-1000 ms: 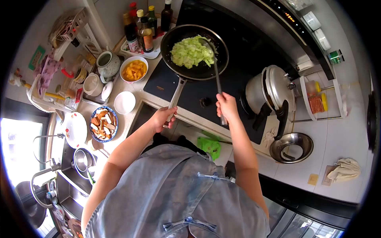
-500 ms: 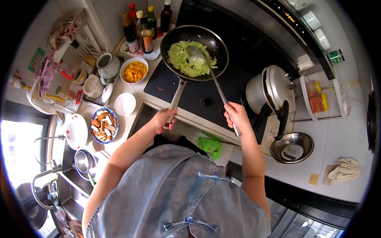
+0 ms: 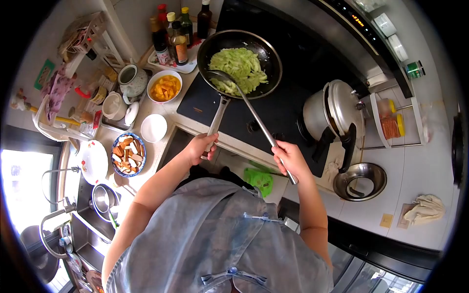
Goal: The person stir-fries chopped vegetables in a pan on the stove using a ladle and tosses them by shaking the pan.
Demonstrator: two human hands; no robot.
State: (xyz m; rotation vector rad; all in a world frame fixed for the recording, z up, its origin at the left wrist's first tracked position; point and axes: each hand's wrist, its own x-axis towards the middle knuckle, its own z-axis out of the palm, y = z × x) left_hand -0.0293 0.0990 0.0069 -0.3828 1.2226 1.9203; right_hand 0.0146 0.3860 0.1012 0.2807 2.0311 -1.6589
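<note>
My left hand is wrapped round the handle of a dark frying pan that sits on the black cooktop. Chopped pale green vegetable pieces lie spread in the pan. In my right hand is the long metal handle of a cooking ladle. Its head rests among the pieces at the pan's near left side, partly hidden by its angle.
Left of the cooktop stand a bowl of orange-yellow pieces, a white bowl and a blue-rimmed plate of brown-and-white slices. Bottles stand behind. A pressure cooker and a metal bowl are at right.
The ladle's head has moved left and slightly nearer across the pan, and my right hand has come lower. The green pieces are spread differently. My left hand stays on the pan handle.
</note>
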